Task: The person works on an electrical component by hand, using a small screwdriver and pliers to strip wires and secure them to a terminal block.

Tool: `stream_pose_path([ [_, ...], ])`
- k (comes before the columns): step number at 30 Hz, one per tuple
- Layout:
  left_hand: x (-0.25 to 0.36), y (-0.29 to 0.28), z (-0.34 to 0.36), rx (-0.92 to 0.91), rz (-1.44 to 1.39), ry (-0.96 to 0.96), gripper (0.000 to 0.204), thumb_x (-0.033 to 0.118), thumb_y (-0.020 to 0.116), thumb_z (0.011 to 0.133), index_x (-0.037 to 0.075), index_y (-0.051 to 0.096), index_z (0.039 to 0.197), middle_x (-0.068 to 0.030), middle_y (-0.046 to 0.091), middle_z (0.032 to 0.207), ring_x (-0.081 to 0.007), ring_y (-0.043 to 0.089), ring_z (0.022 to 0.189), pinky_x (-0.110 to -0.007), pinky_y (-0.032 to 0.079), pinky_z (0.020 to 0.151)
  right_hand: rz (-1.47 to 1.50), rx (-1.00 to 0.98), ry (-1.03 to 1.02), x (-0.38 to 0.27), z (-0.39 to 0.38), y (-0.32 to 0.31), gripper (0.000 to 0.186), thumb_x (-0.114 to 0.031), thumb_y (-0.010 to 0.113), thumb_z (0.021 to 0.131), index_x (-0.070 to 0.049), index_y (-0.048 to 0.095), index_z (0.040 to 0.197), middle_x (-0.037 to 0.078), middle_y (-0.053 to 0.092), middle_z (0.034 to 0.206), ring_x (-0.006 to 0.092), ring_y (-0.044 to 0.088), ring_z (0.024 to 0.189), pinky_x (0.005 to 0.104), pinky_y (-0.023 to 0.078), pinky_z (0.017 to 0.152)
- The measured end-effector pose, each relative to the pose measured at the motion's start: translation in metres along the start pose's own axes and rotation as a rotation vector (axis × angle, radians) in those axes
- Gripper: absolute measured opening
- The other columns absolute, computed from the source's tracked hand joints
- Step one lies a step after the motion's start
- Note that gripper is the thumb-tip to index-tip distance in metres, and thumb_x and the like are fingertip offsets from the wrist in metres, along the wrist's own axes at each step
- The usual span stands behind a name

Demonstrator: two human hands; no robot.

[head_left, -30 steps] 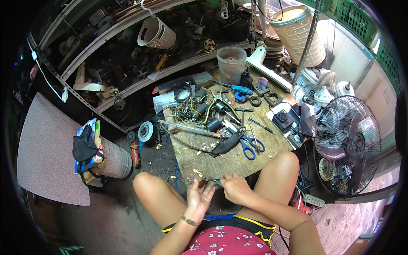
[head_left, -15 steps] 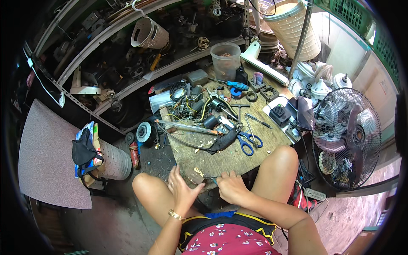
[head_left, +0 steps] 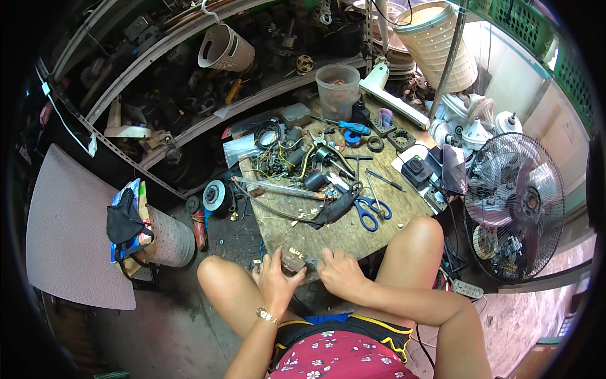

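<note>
Above my lap, near the front edge of the wooden table, my left hand (head_left: 276,278) grips a small brown block (head_left: 291,259) with a row of cream pieces along its top. The block resembles a motor stator core. My right hand (head_left: 341,273) is closed on a small tool (head_left: 312,261) whose narrow grey-blue end shows between the hands, close to the block's right side. Most of that tool is hidden by my fingers, so I cannot tell its exact kind. Whether its tip touches the block is unclear.
On the table (head_left: 284,235) lie blue-handled scissors (head_left: 368,213), pliers (head_left: 309,156), a pen (head_left: 386,180), a screwdriver (head_left: 353,127) and tangled wires. A clear plastic tub (head_left: 336,91) stands behind. A caged fan (head_left: 514,207) is at right, a grinder (head_left: 203,221) on the floor left.
The block in my left hand has turned and shifted slightly. My right hand has moved a little left and up with the small tool. The things on the table lie as before.
</note>
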State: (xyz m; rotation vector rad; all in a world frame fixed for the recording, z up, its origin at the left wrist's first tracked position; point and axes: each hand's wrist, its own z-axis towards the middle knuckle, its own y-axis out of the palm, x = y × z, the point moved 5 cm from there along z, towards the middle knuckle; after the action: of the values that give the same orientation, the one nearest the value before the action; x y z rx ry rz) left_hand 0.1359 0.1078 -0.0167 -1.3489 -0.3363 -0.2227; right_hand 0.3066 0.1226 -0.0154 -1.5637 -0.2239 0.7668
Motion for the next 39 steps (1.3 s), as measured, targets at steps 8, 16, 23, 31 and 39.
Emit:
stream_pose_path([
  [8, -0.016, 0.008, 0.003, -0.086, -0.254, -0.016, 0.076, 0.028, 0.091, 0.064, 0.003, 0.06, 0.13, -0.0097, 0.062, 0.109, -0.0287, 0.063, 0.105, -0.043, 0.048, 0.097, 0.606, -0.029, -0.068, 0.052, 0.03, -0.046, 0.033, -0.008, 0.055, 0.083, -0.007, 0.071, 0.113, 0.019, 0.058, 0.119, 0.0387, 0.055, 0.114, 0.0494, 0.045, 0.097],
  [16, -0.069, 0.025, 0.003, -0.254, -1.481, -0.302, 0.103, 0.02, 0.089, 0.071, 0.008, 0.031, 0.156, -0.0084, 0.063, 0.12, -0.0226, 0.061, 0.112, -0.036, 0.046, 0.106, 0.221, 0.034, -0.135, 0.065, 0.008, -0.023, 0.035, -0.006, 0.057, 0.085, -0.005, 0.068, 0.118, 0.017, 0.052, 0.144, 0.035, 0.05, 0.128, 0.0538, 0.038, 0.103],
  [23, -0.015, -0.02, -0.003, -0.32, -1.948, -0.362, 0.123, 0.064, 0.082, 0.075, 0.024, 0.008, 0.165, -0.0206, 0.064, 0.127, -0.033, 0.067, 0.116, -0.06, 0.056, 0.098, 0.03, 0.212, -0.396, 0.03, 0.014, -0.082, 0.039, -0.008, 0.065, 0.081, -0.01, 0.064, 0.12, 0.015, 0.046, 0.152, 0.0354, 0.04, 0.145, 0.0668, 0.03, 0.115],
  [31, 0.007, -0.022, -0.035, -0.563, -2.477, -0.62, 0.075, 0.072, 0.051, 0.094, 0.024, 0.043, 0.151, -0.0208, 0.065, 0.129, -0.0426, 0.068, 0.111, -0.063, 0.057, 0.091, -0.077, 0.337, -0.522, -0.003, 0.003, -0.104, 0.028, -0.024, 0.058, 0.089, -0.012, 0.066, 0.113, 0.014, 0.054, 0.146, 0.0356, 0.048, 0.139, 0.0693, 0.035, 0.11],
  [39, 0.01, -0.023, -0.043, -0.343, -2.114, -0.731, 0.066, 0.075, 0.051, 0.093, 0.022, 0.059, 0.13, -0.0135, 0.068, 0.123, -0.0371, 0.068, 0.11, -0.061, 0.058, 0.09, -0.163, 0.349, -0.47, -0.012, -0.005, -0.104, 0.024, -0.02, 0.062, 0.086, -0.011, 0.067, 0.107, 0.014, 0.056, 0.139, 0.037, 0.051, 0.132, 0.062, 0.04, 0.108],
])
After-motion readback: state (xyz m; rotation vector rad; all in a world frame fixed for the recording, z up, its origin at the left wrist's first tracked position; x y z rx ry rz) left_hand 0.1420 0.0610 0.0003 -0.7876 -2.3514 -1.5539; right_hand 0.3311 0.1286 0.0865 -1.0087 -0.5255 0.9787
